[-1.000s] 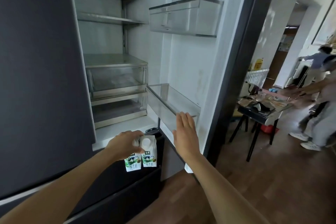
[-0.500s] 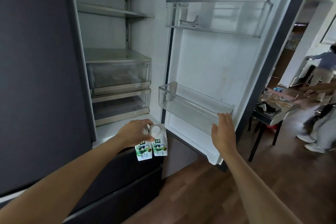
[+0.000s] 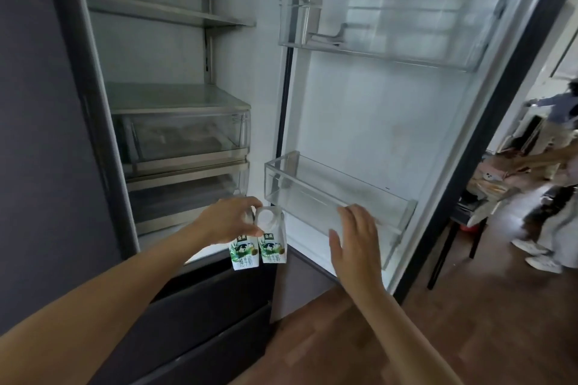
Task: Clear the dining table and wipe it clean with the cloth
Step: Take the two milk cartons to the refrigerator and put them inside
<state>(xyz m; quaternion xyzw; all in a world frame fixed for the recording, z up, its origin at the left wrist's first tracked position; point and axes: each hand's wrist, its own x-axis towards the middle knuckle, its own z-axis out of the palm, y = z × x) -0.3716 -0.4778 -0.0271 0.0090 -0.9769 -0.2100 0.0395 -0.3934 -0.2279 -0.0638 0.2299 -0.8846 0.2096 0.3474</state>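
Observation:
I stand before an open fridge. My left hand (image 3: 230,220) grips two small white-and-green milk cartons (image 3: 259,247) by their tops, side by side, just left of the lower door bin (image 3: 337,197). That clear bin holds nothing. My right hand (image 3: 355,242) has its fingers straight, its fingertips at the bin's front rim; whether they touch it I cannot tell. The dining table (image 3: 478,197) shows far right past the door, partly hidden, with things lying on it.
The fridge door (image 3: 391,109) stands wide open, with an upper door bin (image 3: 387,25). Inside are bare shelves and two clear drawers (image 3: 181,134). A dark lower drawer front (image 3: 200,316) is below. People stand at the far right on the wooden floor.
The door has swung wider open. My right hand has come off the door edge to the front of the lower bin. The cartons have moved slightly up and right toward the bin.

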